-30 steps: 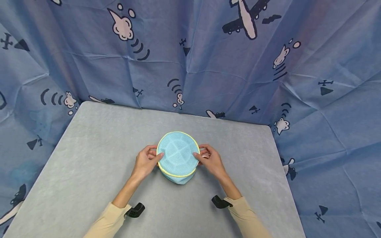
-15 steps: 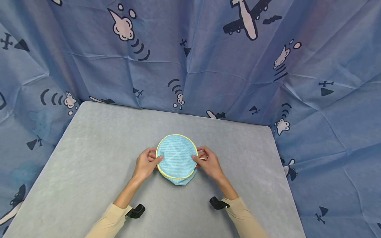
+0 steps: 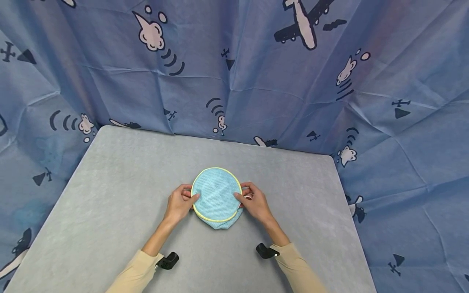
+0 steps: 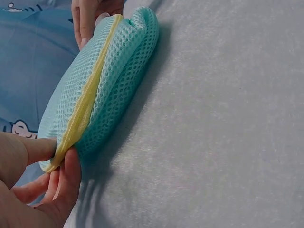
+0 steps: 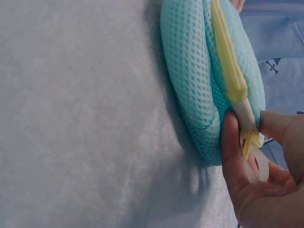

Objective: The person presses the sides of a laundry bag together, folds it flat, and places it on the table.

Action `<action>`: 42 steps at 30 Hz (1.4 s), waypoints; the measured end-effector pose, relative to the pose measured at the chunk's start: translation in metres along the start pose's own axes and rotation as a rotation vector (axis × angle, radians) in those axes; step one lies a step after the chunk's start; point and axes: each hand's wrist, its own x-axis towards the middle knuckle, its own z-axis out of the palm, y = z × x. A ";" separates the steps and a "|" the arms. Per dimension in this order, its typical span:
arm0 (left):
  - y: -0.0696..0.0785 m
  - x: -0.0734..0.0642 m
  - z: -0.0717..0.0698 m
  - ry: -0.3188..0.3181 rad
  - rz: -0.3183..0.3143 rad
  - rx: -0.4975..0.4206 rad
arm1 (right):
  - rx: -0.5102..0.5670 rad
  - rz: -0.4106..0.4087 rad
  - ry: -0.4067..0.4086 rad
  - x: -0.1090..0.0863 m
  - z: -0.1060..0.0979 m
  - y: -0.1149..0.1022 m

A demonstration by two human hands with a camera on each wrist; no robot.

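Note:
A round, light blue mesh laundry bag [image 3: 217,195] with a yellow rim is held near the middle of the table, its softer underside sagging toward the person. My left hand [image 3: 178,206] pinches the left edge, thumb on the top face and fingers beneath. On the opposite edge, my right hand [image 3: 257,204] has the same kind of pinch. A yellow zipper [image 4: 88,104] runs along the side in the left wrist view. In the right wrist view, a white strip [image 5: 244,115] at the zipper's end and a loose whitish loop [image 5: 259,164] show beside the right fingers.
A grey, cloth-like tabletop [image 3: 139,162] spreads around the bag. Blue curtains [image 3: 227,73] printed with planes and clouds hang behind and at both sides. Each beige sleeve carries a black wrist camera, one on the left [image 3: 167,261] and one on the right [image 3: 267,251].
Both hands have brought the bag slightly toward the person and a little left. The right hand has shifted left more than the left hand; both grips stay the same.

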 end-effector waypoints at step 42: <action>-0.008 0.007 0.012 -0.048 0.695 0.329 | -0.466 -0.516 -0.100 0.004 0.011 0.000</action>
